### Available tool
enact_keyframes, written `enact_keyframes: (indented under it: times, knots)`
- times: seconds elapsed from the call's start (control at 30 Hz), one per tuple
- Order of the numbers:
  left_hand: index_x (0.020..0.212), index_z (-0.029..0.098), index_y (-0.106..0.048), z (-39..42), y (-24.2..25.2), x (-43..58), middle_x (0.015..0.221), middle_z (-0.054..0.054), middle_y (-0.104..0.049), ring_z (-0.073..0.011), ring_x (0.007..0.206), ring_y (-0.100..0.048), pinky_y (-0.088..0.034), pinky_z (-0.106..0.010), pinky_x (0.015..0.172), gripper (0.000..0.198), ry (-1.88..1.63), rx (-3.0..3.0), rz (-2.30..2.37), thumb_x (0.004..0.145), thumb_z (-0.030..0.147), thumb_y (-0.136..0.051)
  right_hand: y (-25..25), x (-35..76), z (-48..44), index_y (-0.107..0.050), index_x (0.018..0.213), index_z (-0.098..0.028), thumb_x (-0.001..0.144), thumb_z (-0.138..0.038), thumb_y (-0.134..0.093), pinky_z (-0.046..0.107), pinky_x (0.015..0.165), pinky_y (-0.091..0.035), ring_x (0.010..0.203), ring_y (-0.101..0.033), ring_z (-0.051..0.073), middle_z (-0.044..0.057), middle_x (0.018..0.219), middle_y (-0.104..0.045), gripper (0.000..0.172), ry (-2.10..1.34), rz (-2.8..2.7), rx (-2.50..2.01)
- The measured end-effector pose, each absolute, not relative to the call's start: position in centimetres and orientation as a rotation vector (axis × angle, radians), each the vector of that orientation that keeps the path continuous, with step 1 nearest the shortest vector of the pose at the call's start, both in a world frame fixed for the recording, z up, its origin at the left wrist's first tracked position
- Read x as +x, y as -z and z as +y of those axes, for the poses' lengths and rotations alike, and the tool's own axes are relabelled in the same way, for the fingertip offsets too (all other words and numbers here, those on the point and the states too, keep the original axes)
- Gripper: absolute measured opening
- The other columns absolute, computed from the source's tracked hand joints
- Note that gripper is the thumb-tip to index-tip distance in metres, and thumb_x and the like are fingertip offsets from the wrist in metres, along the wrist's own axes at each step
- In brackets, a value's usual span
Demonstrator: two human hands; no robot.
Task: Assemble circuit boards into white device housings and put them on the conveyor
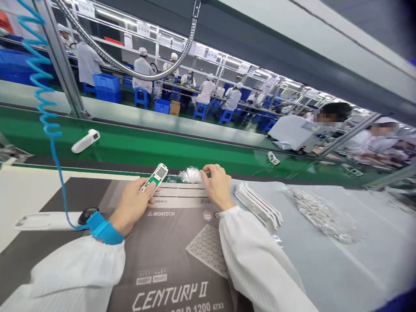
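Observation:
My left hand (134,199) is closed around a white plastic device housing (161,167) with a green circuit board (154,179) and a small grey display in it. A blue wrist strap (105,228) sits on that wrist. Beyond the far edge of a dark printed carton (175,247), my right hand (217,185) has its fingers curled together. Their tips meet the right side of a crumpled clear plastic bag (191,175); whatever they pinch is too small to make out. Just right of this hand lies a stack of long white plastic shells (258,206).
A clear bag of small white parts (320,214) lies at right. On the green conveyor belt (182,149) are a white handheld device (86,141) and a smaller white piece (273,158). The coiled blue cord (43,86) hangs at left, near a long white part (48,221).

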State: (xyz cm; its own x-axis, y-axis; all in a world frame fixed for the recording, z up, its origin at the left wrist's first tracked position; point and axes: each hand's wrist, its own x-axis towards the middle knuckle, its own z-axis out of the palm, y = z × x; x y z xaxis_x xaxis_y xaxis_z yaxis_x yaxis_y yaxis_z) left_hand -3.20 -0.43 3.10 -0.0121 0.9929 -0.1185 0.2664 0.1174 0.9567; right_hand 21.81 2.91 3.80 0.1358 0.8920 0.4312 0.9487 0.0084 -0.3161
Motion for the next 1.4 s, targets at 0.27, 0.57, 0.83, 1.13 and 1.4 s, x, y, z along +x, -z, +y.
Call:
enact_keyframes:
  times: [0.27, 0.57, 0.83, 1.13, 1.4]
  knots:
    - [0.095, 0.017, -0.065, -1.0, -4.0, -2.7, 0.060, 0.000, -0.059, -0.0179, 0.063, -0.056, -0.044, -0.027, 0.059, 0.044, -0.962, 1.267, 1.449, 0.078, 0.056, -0.055, -2.8, 34.1, -6.9, -0.066, 0.082, -0.020, 0.088, -0.034, -0.057, 0.039, 0.078, -0.026, 0.090, -0.057, 0.025, 0.006, 0.088, -0.066, 0.018, 0.562, -1.755, -2.527]
    - [0.093, 0.015, -0.065, -1.3, -4.4, -2.4, 0.061, -0.001, -0.060, -0.0152, 0.056, -0.051, -0.041, -0.026, 0.055, 0.044, -0.945, 1.242, 1.406, 0.075, 0.055, -0.056, -2.0, 34.3, -9.1, -0.066, 0.091, -0.021, 0.092, -0.034, -0.051, 0.038, 0.075, -0.031, 0.094, -0.060, 0.025, 0.006, 0.093, -0.070, 0.020, 0.659, -1.666, -2.569]
    - [0.097, 0.013, -0.064, -1.7, -4.5, -1.9, 0.069, -0.002, -0.061, -0.0125, 0.059, -0.052, -0.041, -0.023, 0.054, 0.048, -1.003, 1.206, 1.222, 0.079, 0.057, -0.061, -6.5, 31.6, -8.8, -0.070, 0.090, -0.023, 0.086, -0.048, -0.056, 0.042, 0.073, -0.046, 0.084, -0.065, 0.029, 0.010, 0.093, -0.073, 0.029, -0.121, -1.675, -2.119]
    - [0.117, 0.021, -0.063, -0.9, -3.7, -2.7, 0.098, -0.005, -0.070, -0.0181, 0.084, -0.063, -0.048, -0.028, 0.073, 0.047, -1.189, 1.395, 1.327, 0.094, 0.056, -0.043, -4.7, 19.0, -1.1, -0.067, 0.085, -0.019, 0.077, -0.050, -0.073, 0.028, 0.056, -0.052, 0.059, -0.064, 0.013, 0.003, 0.081, -0.065, 0.033, -1.521, -1.308, -1.383]
    - [0.122, 0.023, -0.061, -0.9, -2.7, -3.0, 0.120, -0.005, -0.066, -0.0221, 0.111, -0.058, -0.042, -0.035, 0.098, 0.033, -1.054, 1.912, 1.302, 0.091, 0.033, -0.055, -2.0, 18.1, -0.5, -0.065, 0.101, -0.017, 0.071, -0.034, -0.083, 0.029, 0.085, -0.049, 0.081, -0.061, 0.013, 0.000, 0.086, -0.065, 0.038, -1.598, -1.200, -0.945]
